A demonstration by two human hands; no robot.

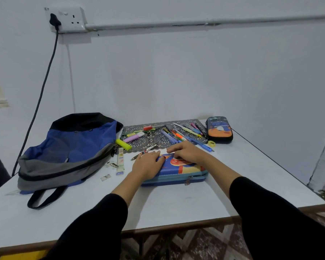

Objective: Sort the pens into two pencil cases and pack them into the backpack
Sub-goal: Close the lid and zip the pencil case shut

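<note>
On the white table (pixel 176 201), our left hand (pixel 148 165) rests flat on a closed blue zipped pencil case (pixel 184 172).
Our right hand (pixel 189 152) curls at its far edge, grip unclear; loose coloured pens (pixel 170 137) lie beyond, blue-grey fabric backpack (pixel 73 145) left.

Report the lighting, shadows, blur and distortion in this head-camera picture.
Head view: the light is flat and cool, with no glare; only faint, soft shadows lie under the backpack and the near pencil case; the wide lens bows the wall pipe and the table edge; the pens look small and slightly soft.
</note>
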